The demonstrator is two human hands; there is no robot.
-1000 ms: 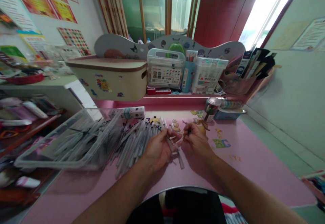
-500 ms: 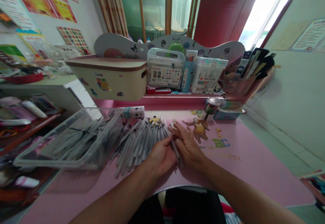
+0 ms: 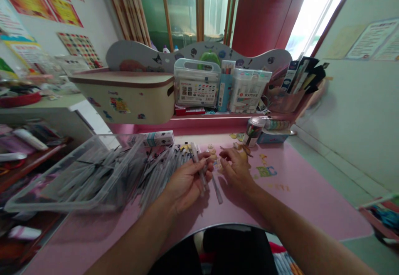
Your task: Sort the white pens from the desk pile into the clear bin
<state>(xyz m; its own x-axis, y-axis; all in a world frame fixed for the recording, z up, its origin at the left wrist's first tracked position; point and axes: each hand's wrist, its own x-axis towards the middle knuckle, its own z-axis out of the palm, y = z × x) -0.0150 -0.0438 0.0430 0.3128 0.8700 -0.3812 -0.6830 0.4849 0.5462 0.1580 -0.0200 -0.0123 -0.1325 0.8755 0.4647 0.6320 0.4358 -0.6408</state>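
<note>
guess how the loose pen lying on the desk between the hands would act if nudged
The pen would probably roll or slide readily, since its barrel looks slim and roundish and the desk looks smooth. It is likely light, judging by its thin, plastic-looking body. It is probably stiff too, as it lies straight.

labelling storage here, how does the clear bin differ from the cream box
The clear bin is see-through, while the cream box is opaque with stickers on its side. The clear bin is open-topped, showing pens inside; the cream box has a lid on. The clear bin sits lower than the cream box. Both are roughly rectangular containers.
</note>
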